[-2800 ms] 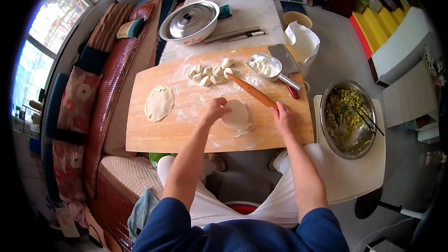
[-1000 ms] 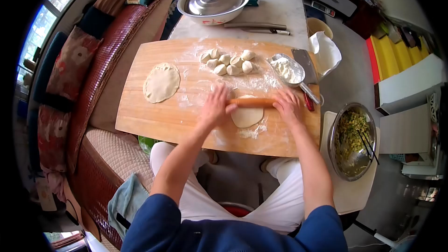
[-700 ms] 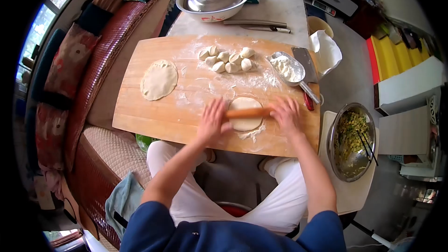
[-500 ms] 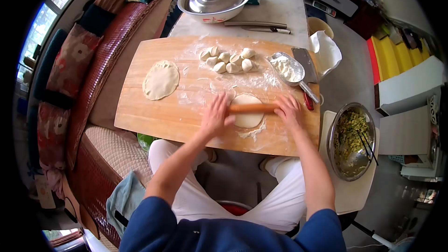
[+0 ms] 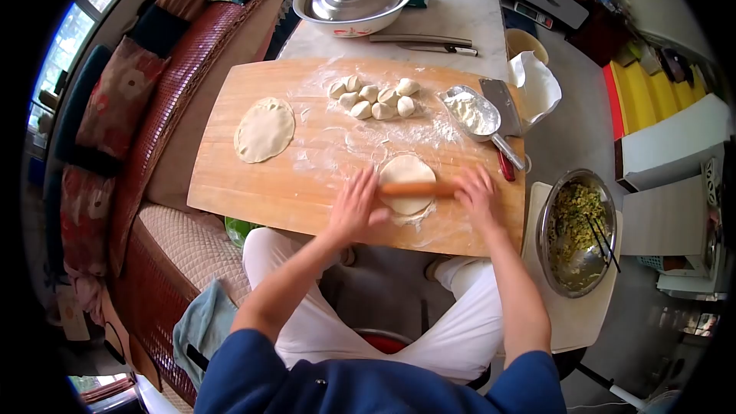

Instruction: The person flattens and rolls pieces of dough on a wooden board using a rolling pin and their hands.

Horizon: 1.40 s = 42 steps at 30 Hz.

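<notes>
A wooden rolling pin (image 5: 418,188) lies crosswise over a round, flat piece of dough (image 5: 408,168), slightly blurred by motion. On its left end rests my left hand (image 5: 356,204), the fingers stretched out and spread. My right hand (image 5: 477,196) is on the right end, its fingers also extended. Loose flour surrounds the dough on the wooden board (image 5: 253,192). Behind my hands sit several small dough lumps (image 5: 382,111). At the board's left is a larger flat round (image 5: 264,130) with a crimped edge. A metal scoop (image 5: 471,113) full of flour lies at the right.
A cleaver (image 5: 502,107) lies beside the scoop. Behind the board stand a lidded pot (image 5: 351,1) and a knife (image 5: 437,49). To the right, a steel bowl (image 5: 576,233) holds chopped filling and black chopsticks. A white bag (image 5: 534,86) stands past the board's right corner.
Since the earliest frame, my left hand has come onto the pin, which has turned from slanted to crosswise over the dough. Lately the pin and both hands have moved slightly toward me.
</notes>
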{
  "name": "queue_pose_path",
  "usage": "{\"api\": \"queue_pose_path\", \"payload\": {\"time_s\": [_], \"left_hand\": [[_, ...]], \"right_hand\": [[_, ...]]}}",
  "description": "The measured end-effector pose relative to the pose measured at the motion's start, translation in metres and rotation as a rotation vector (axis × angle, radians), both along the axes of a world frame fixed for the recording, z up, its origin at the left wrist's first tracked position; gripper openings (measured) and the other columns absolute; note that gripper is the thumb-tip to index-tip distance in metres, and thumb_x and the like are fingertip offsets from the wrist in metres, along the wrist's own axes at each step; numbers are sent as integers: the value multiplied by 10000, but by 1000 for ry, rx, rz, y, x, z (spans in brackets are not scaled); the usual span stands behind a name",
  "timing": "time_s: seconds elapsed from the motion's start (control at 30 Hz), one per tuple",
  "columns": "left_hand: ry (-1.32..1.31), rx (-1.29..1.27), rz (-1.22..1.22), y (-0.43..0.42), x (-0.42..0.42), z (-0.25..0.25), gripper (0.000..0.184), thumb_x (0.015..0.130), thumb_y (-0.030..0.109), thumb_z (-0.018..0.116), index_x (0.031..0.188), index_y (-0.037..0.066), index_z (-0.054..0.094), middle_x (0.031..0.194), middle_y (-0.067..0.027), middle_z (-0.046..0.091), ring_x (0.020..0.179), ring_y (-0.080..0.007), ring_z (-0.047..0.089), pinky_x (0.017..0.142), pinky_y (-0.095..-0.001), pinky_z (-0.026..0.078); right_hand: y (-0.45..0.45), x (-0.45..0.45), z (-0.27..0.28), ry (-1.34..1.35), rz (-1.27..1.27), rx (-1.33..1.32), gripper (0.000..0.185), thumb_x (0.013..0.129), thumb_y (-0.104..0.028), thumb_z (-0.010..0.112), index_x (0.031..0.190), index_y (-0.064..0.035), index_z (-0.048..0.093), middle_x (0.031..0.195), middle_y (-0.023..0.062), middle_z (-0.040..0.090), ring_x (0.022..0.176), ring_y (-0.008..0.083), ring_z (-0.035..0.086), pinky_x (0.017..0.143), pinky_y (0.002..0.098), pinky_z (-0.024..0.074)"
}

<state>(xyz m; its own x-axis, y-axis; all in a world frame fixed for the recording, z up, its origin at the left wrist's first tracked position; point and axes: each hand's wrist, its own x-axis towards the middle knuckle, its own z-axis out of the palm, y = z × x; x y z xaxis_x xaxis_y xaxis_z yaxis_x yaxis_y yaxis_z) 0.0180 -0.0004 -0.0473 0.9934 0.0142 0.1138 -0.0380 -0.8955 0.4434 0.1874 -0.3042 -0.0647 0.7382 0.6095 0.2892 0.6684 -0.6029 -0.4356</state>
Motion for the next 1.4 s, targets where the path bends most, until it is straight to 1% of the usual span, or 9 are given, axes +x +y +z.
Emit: {"api": "queue_pose_path", "payload": {"time_s": [0.13, 0.3, 0.57, 0.7, 0.83, 1.07, 1.17, 1.27, 1.4], "left_hand": [[43, 49, -23, -9, -40, 15, 1022, 793, 548, 719, 1572, 63, 269, 1632, -158, 261, 1507, -371, 234, 1208, -522, 218], [-82, 9, 270, 35, 70, 5, 882, 902, 516, 637, 1554, 39, 282, 1609, -178, 300, 1477, -391, 276, 1193, -506, 254], [75, 37, -5, -19, -44, 20, 961, 871, 576, 639, 1570, 45, 249, 1629, -184, 254, 1503, -380, 235, 1213, -526, 205], [19, 148, 228, 16, 19, 8, 904, 898, 542, 618, 1563, 40, 267, 1634, -166, 250, 1499, -384, 234, 1209, -536, 208], [-8, 38, 294, 36, 78, 9, 798, 948, 466, 596, 1548, 36, 293, 1630, -170, 260, 1490, -378, 254, 1195, -511, 251], [112, 36, 2, -22, -44, 20, 967, 855, 605, 644, 1571, 74, 269, 1643, -142, 239, 1508, -365, 238, 1213, -535, 203], [1, 57, 242, 21, 26, 1, 884, 896, 507, 644, 1562, 57, 276, 1632, -174, 254, 1496, -401, 238, 1205, -542, 212], [-54, 35, 372, 43, 85, 0, 887, 909, 530, 626, 1556, 37, 272, 1634, -169, 257, 1487, -391, 263, 1201, -528, 231], [12, 40, 181, 5, 32, 13, 874, 900, 533, 635, 1545, 41, 309, 1637, -181, 237, 1485, -393, 266, 1204, -525, 232]], "right_hand": [[3, -34, 27, -60, 49, -75, 333, 839, -288, 754, 1165, -235, 719, 1415, 27, 572, 1375, 351, 415, 1150, 524, 304], [47, 32, 18, -87, -7, -46, 311, 856, -293, 740, 1156, -217, 714, 1411, 20, 575, 1366, 344, 425, 1132, 512, 328], [-10, -28, 15, -60, 87, -17, 338, 818, -267, 768, 1148, -222, 709, 1433, 38, 549, 1406, 341, 387, 1151, 547, 308], [43, 5, 42, -143, 73, -99, 348, 822, -268, 760, 1166, -242, 712, 1426, 17, 556, 1384, 330, 411, 1138, 540, 315], [49, 47, -2, -134, 1, -49, 344, 838, -263, 751, 1179, -253, 711, 1409, 0, 572, 1371, 311, 432, 1138, 503, 325], [0, -28, 15, -96, 107, -71, 350, 839, -265, 749, 1187, -259, 708, 1419, -7, 568, 1383, 351, 424, 1152, 565, 295], [57, 13, 40, -138, 61, -142, 345, 847, -284, 740, 1190, -259, 707, 1430, -10, 561, 1379, 331, 430, 1166, 535, 288], [65, 51, -3, -122, -7, -65, 338, 856, -295, 731, 1189, -240, 705, 1440, -6, 553, 1382, 309, 428, 1174, 502, 287], [18, 19, -8, -67, 5, -58, 351, 841, -303, 745, 1183, -240, 695, 1446, 1, 544, 1405, 305, 405, 1184, 512, 277]]}}
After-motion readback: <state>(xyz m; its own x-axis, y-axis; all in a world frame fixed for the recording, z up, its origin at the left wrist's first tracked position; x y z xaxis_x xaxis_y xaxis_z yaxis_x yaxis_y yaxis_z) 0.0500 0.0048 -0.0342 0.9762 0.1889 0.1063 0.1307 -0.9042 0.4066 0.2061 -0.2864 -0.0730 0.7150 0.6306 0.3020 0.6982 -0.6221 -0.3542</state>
